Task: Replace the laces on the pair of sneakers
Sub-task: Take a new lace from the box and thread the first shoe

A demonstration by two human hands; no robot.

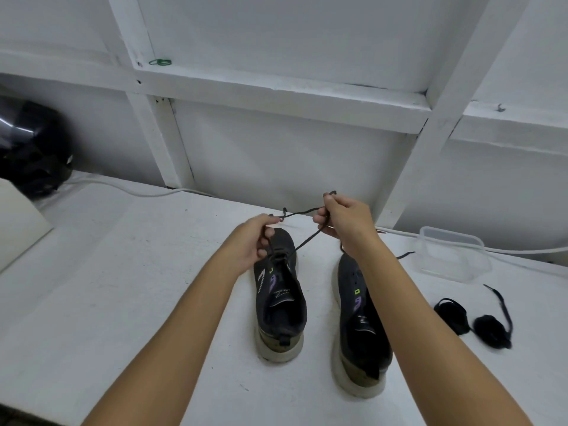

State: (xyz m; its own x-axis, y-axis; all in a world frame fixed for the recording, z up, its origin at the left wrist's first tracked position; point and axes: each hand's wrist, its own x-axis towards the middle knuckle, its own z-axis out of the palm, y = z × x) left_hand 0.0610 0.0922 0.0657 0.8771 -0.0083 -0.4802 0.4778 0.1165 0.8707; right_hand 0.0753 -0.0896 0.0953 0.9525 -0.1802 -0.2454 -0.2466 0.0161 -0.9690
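Sneakers, a dark pair with pale soles, stand side by side on the white tabletop [123, 302], toes pointing away from the person. The left sneaker [279, 299] has a dark lace [302, 241] threaded through its front eyelets, and both ends are lifted above the toe. The left hand [252, 241] pinches one end between thumb and fingertips. The right hand [344, 222] is curled round the other end, the tip poking out above its fingers. The strand from the right hand runs taut down to the eyelets.

The step in hand looks like evening the two ends after the first crossing. To do it well, hold both tips at the same height and pull until the bar across the bottom eyelets lies flat, then feed each tip into the next eyelet without twisting the lace.

The right sneaker [361, 321] shows bare eyelets, so it is still to be laced; the right forearm crosses over it. Just to its right lie two bundles of dark laces [473, 321], whether old or new I cannot tell, and behind them a clear plastic container [455, 256]. A white cable [129, 189] runs along the back edge, a dark helmet-like object [33, 149] sits far left, and a green rubber band [160, 62] lies on a ledge. Nothing blocks the hands; the loose lace end near the container could snag.
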